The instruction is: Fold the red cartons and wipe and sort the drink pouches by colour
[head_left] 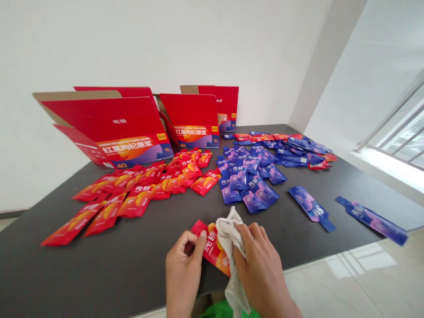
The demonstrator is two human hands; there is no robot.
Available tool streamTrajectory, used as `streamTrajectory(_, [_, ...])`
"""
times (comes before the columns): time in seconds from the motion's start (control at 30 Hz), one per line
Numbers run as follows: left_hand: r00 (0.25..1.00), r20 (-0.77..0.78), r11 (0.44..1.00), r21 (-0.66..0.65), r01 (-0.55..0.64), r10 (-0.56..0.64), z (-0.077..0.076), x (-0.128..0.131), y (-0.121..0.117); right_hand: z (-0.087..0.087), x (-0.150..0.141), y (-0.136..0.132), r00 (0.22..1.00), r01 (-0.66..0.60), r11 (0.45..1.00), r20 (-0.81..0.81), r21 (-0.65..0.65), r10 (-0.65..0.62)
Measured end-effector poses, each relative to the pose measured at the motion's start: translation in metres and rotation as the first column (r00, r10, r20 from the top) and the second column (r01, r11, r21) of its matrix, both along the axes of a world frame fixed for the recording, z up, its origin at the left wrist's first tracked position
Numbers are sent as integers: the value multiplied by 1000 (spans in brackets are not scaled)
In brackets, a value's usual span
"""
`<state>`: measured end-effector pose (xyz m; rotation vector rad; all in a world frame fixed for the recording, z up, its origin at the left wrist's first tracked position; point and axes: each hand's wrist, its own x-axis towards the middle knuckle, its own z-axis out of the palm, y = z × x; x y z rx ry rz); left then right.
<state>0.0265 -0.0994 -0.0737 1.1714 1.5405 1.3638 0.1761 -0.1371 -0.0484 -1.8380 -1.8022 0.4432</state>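
Right now the left hand (183, 260) pinches a red sachet (212, 248) by its near end, holding it just above the front edge of the dark tabletop (99, 265), while the right hand (256, 260) presses a white cloth (228, 234) against the sachet's face. To wipe well, keep the sachet flat and taut and stroke along its length. More red sachets (132, 190) and blue sachets (245, 176) lie spread beyond, before open red boxes (132, 132)

One head-worn view — looking forward and down, close over the table (99, 274) edge toward the far wall.
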Motion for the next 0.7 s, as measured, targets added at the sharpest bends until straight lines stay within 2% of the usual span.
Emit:
streamTrajectory(0.2, [989, 130, 996, -45, 71, -65, 5, 6, -2, -5, -17, -3, 990, -122, 990, -66, 77, 127])
streamTrajectory(0.3, [985, 174, 999, -40, -16, 22, -2, -3, -2, -10, -5, -5, 996, -86, 996, -14, 35, 87])
streamTrajectory(0.4, [937, 316, 989, -35, -146, 150, -7, -14, 0, -13, 16, -6, 1000, -24, 999, -10, -28, 24])
streamTrajectory(0.53, [888, 416, 979, -25, -203, 195, 0, -22, 3, -11, 36, 1, 985, 20, 999, -172, 31, -15])
streamTrajectory(0.7, [864, 480, 987, -39, -154, 153, 14, -21, 6, -7, 44, 10, 935, 46, 991, -354, 124, 1])
